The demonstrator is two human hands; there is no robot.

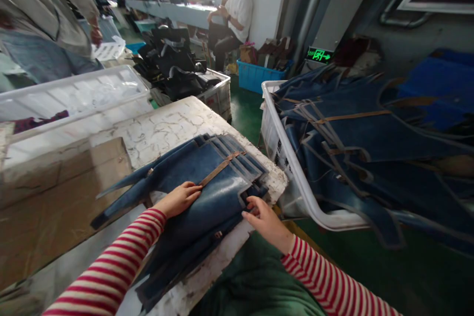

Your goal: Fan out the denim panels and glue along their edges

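A stack of dark blue leather-like pieces [222, 182] with grey edges lies across the corner of a worn white table [163, 128]. A thin brown strap [220, 168] crosses the top piece. My left hand [180, 199] rests on the top piece, its fingertips at the lower end of the strap, fingers loosely spread and gripping nothing. At the right edge of the stack is my right hand [264, 219], with thumb and forefinger apart beside the notched corner and nothing visible between them.
A white bin [296, 168] piled with similar blue pieces [355, 133] stands to the right. Flattened cardboard [55, 207] lies at left, with a white tray [74, 98] behind. Black items [170, 59] fill a crate beyond the table. One person sits at the back; another stands at upper left.
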